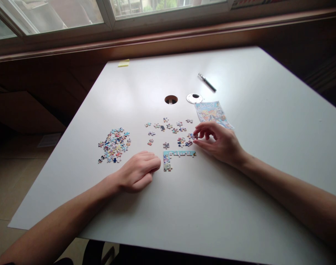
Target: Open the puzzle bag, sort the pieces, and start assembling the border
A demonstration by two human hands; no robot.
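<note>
— White table (pixel 239 176) under a window (pixel 74 14), is that all of the setting?

— Yes, with a wooden sill behind its far edge. The left hand (pixel 137 171) rests on the surface near the near edge, fingers curled loosely under into a soft fist, holding nothing that I can see.

— And the right hand (pixel 220 141)?

— It lies toward the middle, fingertips (pixel 197 134) pinched together on a small puzzle piece (pixel 194 136). Whether the piece is lifted or flat on the table, I cannot tell.

— Where does that piece sit relative to the rest?

— At the right end of the scattered loose pieces (pixel 170 129), and just above the joined corner section (pixel 176 156), an L of pale blue border pieces. The left hand's knuckles are just beside that section's short leg, not clearly touching it.

— Anything holding pieces?

— No box or tray shows. A heap of pieces (pixel 114 145) lies bare on the table toward the left edge, well apart from the right hand and near the left one.

— What else?

— A printed picture sheet (pixel 212 112) lies just beyond the right hand. Past it are a round cable hole (pixel 171 99), its round cover (pixel 194 98) lying beside it, and a pen (pixel 207 82). A yellow sticky note (pixel 124 63) sits at the far left corner.
</note>
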